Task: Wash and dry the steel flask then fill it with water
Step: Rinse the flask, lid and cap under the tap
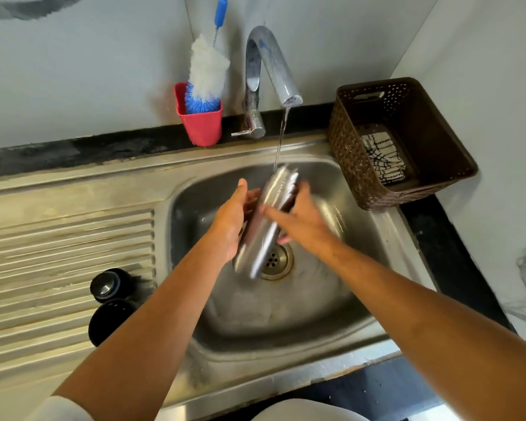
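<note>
Forearms reach in from the near edge, meeting over the sink point(255, 317). Left hand point(234, 220) cradles the steel flask point(263, 229) from its left side, thumb raised, fingers curled behind the body. It looks like the steadying grip. Right hand point(304, 220) wraps the upper body, thumb across the front. It is motion-blurred, so probably rubbing the wall.

Flask is held in the air inside the basin, clear of the bottom and above the drain point(276, 260). Long axis is tilted, with the base low and toward the person and the far end high. That end sits under the water stream point(281, 138) from the tap point(271, 62), likely so the runoff sheets down the body. It seems to be the mouth, but blur prevents certainty.

Two black lids point(110, 285) are parked on the drainboard, out of the wet. Bottle brush point(207, 71) stands in its red cup point(202, 124). Cloth point(383, 159) lies in the brown basket point(407, 95), presumably for drying.
</note>
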